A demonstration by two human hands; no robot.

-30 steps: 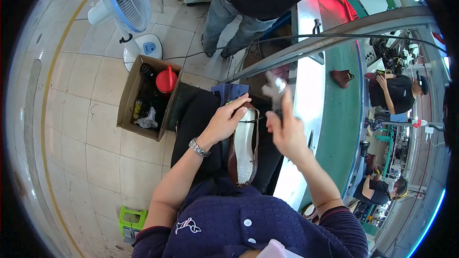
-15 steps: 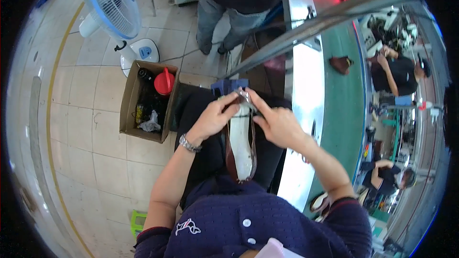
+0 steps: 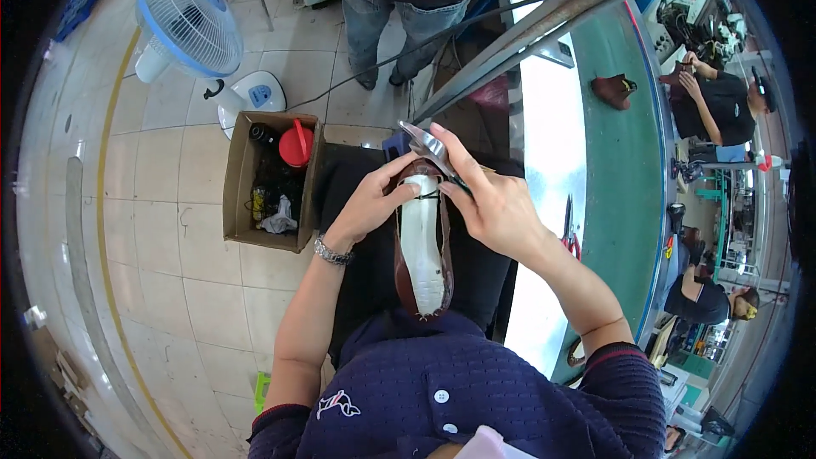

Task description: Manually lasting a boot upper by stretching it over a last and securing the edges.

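Footwear [image 3: 422, 246] of reddish-brown leather, its long white underside turned upward, lies lengthwise on the person's dark-trousered lap [image 3: 365, 289], with small pointed bits along its near end and a thin dark strip across its far part. The left hand [image 3: 365, 204], wearing a silver link-band watch [image 3: 332, 251] at the wrist, is partly closed on the far end, its thumb over the white face. The right hand [image 3: 501, 208] is curled around a silver metal hand tool [image 3: 425, 143], index finger stretched along it; the tool's head lies over that far end, though whether it touches the leather I cannot tell. To the right, a red-handled metal implement [image 3: 568, 219] rests on a shiny pale metal surface [image 3: 548, 144]. Beyond, a reddish-brown ankle-high boot piece [image 3: 614, 91] sits on a long green surface [image 3: 612, 161]. An open brown cardboard box [image 3: 268, 240] stands on the left, holding a round red container [image 3: 296, 144].
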